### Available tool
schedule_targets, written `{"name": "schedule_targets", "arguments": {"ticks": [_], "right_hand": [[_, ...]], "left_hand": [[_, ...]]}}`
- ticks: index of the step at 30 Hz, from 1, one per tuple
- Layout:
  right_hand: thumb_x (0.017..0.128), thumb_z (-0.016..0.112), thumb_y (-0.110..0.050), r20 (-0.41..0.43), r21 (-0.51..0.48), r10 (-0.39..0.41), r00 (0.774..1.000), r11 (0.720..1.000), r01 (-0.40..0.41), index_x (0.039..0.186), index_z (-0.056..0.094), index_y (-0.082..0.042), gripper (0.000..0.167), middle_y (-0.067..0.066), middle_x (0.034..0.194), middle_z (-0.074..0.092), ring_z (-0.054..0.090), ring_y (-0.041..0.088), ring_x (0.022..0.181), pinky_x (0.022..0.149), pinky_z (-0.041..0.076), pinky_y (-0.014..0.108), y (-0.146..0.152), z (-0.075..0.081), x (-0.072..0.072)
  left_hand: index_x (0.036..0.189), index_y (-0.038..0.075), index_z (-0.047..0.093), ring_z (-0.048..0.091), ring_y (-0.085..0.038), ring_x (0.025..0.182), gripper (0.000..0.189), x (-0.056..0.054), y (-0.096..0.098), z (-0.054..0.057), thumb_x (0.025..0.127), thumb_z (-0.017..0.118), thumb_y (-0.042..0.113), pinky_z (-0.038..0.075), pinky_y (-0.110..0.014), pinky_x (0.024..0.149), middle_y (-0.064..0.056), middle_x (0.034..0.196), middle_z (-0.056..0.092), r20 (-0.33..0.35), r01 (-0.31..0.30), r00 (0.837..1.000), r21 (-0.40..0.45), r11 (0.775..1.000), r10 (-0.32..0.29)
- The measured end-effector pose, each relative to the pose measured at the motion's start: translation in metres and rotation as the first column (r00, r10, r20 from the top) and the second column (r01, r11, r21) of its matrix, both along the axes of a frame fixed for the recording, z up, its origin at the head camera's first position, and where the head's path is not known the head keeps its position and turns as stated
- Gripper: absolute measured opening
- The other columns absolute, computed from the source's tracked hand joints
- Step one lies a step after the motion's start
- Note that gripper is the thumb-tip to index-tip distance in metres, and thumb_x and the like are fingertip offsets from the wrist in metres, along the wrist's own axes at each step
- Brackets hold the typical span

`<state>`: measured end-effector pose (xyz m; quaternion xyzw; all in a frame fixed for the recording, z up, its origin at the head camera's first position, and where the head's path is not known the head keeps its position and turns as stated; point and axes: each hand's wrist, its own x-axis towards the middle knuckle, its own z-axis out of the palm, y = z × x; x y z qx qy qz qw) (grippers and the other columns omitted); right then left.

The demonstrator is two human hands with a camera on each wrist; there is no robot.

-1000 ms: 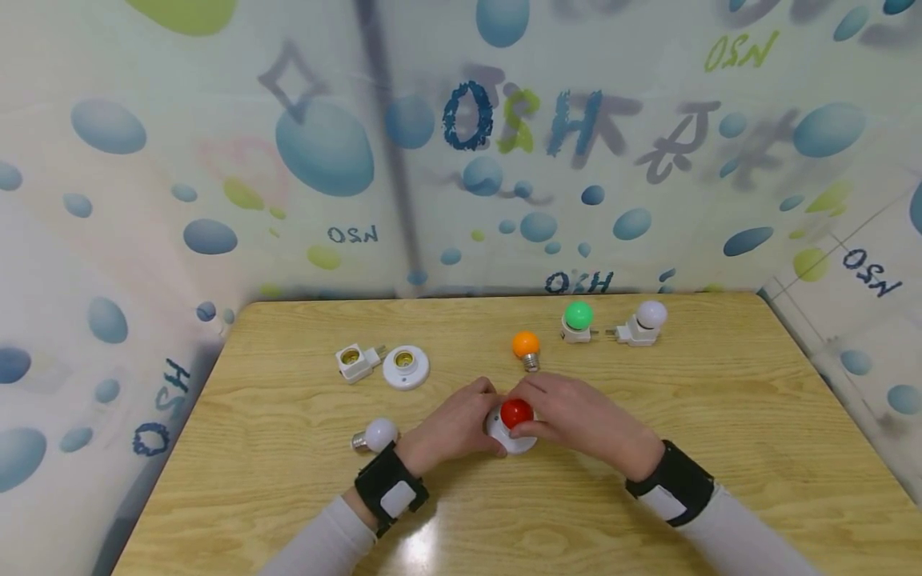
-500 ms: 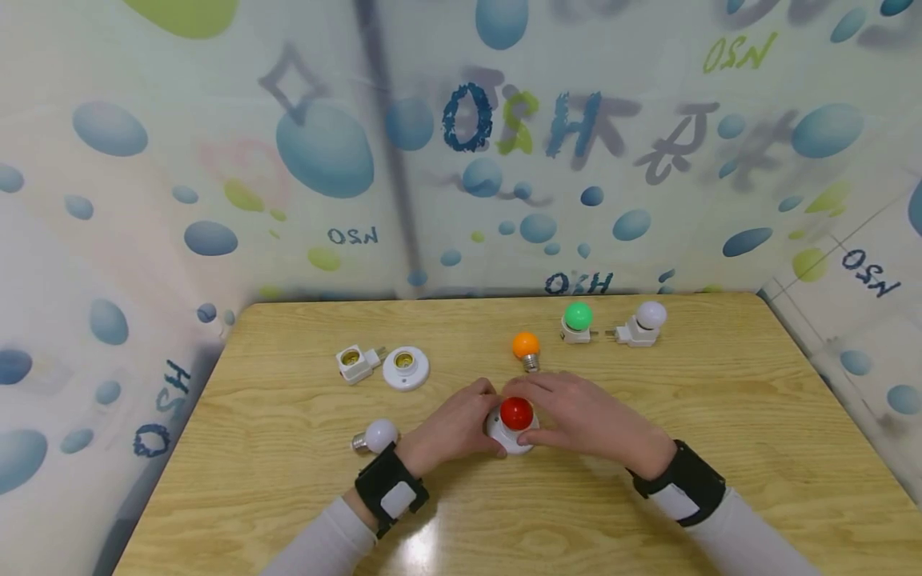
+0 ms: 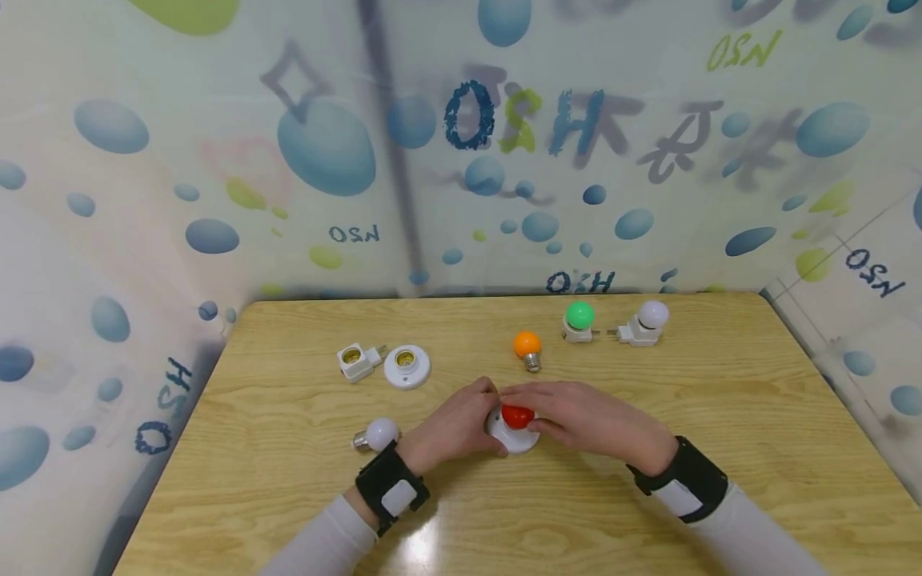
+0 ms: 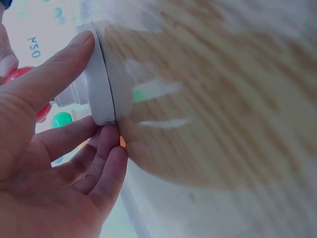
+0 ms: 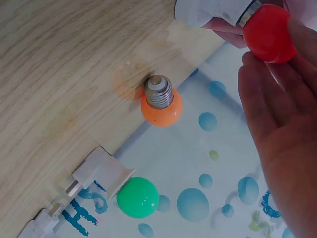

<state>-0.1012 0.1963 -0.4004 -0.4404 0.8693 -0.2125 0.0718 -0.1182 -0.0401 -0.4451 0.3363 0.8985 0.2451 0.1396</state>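
My left hand holds a round white lamp socket by its edge, thumb on the near side and fingers on the far side. In the left wrist view, the thumb lies on the rim of the socket base, with the fingertips at its other side. A red bulb sits upright in this socket. My right hand has thumb and fingers round the bulb, partly covering its top. In the right wrist view, some metal thread shows between the red bulb and the socket.
Beyond the hands lies an orange bulb. Plug-in sockets at the back right bear a green bulb and a white bulb. Left of them are a bare plug socket and round socket. A loose white bulb lies near my left wrist.
My right fingers loosened and spread away from the red bulb half a second ago, and now are back round it. The left hand keeps its hold on the socket.
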Motion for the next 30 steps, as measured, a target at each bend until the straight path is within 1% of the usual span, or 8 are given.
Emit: {"name": "schedule_targets", "arguments": {"ticks": [6, 9, 14, 17, 20, 24, 27, 30], "right_hand": [[0.097, 0.075, -0.025, -0.076, -0.031, -0.039, 0.996, 0.999, 0.037, 0.131, 0.067, -0.009, 0.039, 0.003, 0.129, 0.069, 0.067, 0.018, 0.111, 0.094, 0.057, 0.036, -0.005, -0.003, 0.001], [0.094, 0.078, -0.028, -0.131, -0.034, -0.066, 0.989, 0.997, 0.062, 0.124, 0.068, -0.009, 0.038, 0.002, 0.12, 0.071, 0.067, 0.016, 0.103, 0.09, 0.058, 0.033, -0.007, -0.007, 0.001], [0.089, 0.081, -0.037, -0.24, -0.031, -0.115, 0.964, 0.993, 0.11, 0.115, 0.067, -0.009, 0.041, -0.002, 0.102, 0.065, 0.059, 0.01, 0.086, 0.078, 0.056, 0.024, -0.011, -0.013, 0.003], [0.088, 0.079, -0.043, -0.275, -0.018, -0.138, 0.951, 0.99, 0.139, 0.113, 0.065, -0.009, 0.045, -0.002, 0.097, 0.061, 0.054, 0.009, 0.081, 0.072, 0.053, 0.022, -0.012, -0.014, 0.004], [0.087, 0.078, -0.048, -0.27, 0.003, -0.152, 0.951, 0.987, 0.158, 0.12, 0.064, -0.008, 0.054, 0.001, 0.103, 0.065, 0.059, 0.011, 0.085, 0.076, 0.057, 0.024, -0.012, -0.015, 0.005], [0.087, 0.079, -0.05, -0.194, 0.024, -0.146, 0.97, 0.988, 0.153, 0.138, 0.058, -0.007, 0.07, 0.006, 0.124, 0.067, 0.066, 0.018, 0.103, 0.091, 0.058, 0.035, -0.009, -0.012, 0.005], [0.089, 0.081, -0.042, -0.119, 0.011, -0.122, 0.985, 0.992, 0.124, 0.143, 0.057, -0.008, 0.068, 0.007, 0.136, 0.064, 0.064, 0.021, 0.118, 0.099, 0.054, 0.04, -0.004, -0.008, 0.005], [0.092, 0.081, -0.03, -0.07, -0.002, -0.086, 0.994, 0.996, 0.086, 0.144, 0.057, -0.01, 0.06, 0.006, 0.144, 0.061, 0.062, 0.023, 0.126, 0.102, 0.053, 0.041, 0.0, -0.003, 0.005]], "left_hand": [[0.129, 0.006, 0.07, 0.053, -0.012, 0.09, 0.06, 0.0, 0.0, -0.001, 0.078, 0.094, 0.027, 0.049, -0.023, 0.083, -0.001, 0.106, 0.056, 0.008, 0.003, 1.0, 0.016, 1.0, -0.003], [0.129, 0.005, 0.07, 0.053, -0.012, 0.089, 0.061, 0.0, 0.001, -0.001, 0.078, 0.094, 0.027, 0.048, -0.022, 0.082, -0.001, 0.105, 0.056, 0.005, 0.006, 1.0, 0.02, 1.0, -0.006], [0.13, 0.004, 0.07, 0.053, -0.012, 0.089, 0.062, 0.0, 0.002, 0.0, 0.077, 0.094, 0.027, 0.048, -0.02, 0.08, -0.001, 0.105, 0.056, 0.006, 0.007, 1.0, 0.024, 1.0, -0.007], [0.129, 0.003, 0.069, 0.053, -0.012, 0.089, 0.062, 0.0, 0.002, -0.001, 0.077, 0.094, 0.027, 0.049, -0.02, 0.081, -0.001, 0.106, 0.056, 0.012, 0.004, 1.0, 0.022, 1.0, -0.004], [0.128, 0.004, 0.07, 0.053, -0.012, 0.09, 0.06, 0.0, 0.002, -0.001, 0.078, 0.094, 0.027, 0.049, -0.021, 0.081, -0.001, 0.106, 0.056, 0.016, 0.003, 1.0, 0.019, 1.0, -0.003], [0.126, 0.004, 0.071, 0.054, -0.012, 0.09, 0.059, 0.0, 0.001, -0.001, 0.078, 0.094, 0.027, 0.049, -0.021, 0.082, -0.001, 0.106, 0.057, 0.016, 0.0, 1.0, 0.018, 1.0, 0.0], [0.124, 0.004, 0.071, 0.054, -0.012, 0.089, 0.057, 0.001, 0.001, 0.0, 0.077, 0.094, 0.026, 0.049, -0.021, 0.082, -0.001, 0.105, 0.057, 0.015, -0.001, 1.0, 0.022, 1.0, 0.0], [0.124, 0.005, 0.071, 0.053, -0.012, 0.088, 0.056, 0.001, 0.001, 0.0, 0.077, 0.095, 0.026, 0.048, -0.021, 0.08, -0.001, 0.104, 0.057, 0.012, 0.002, 1.0, 0.023, 1.0, -0.003]]}}
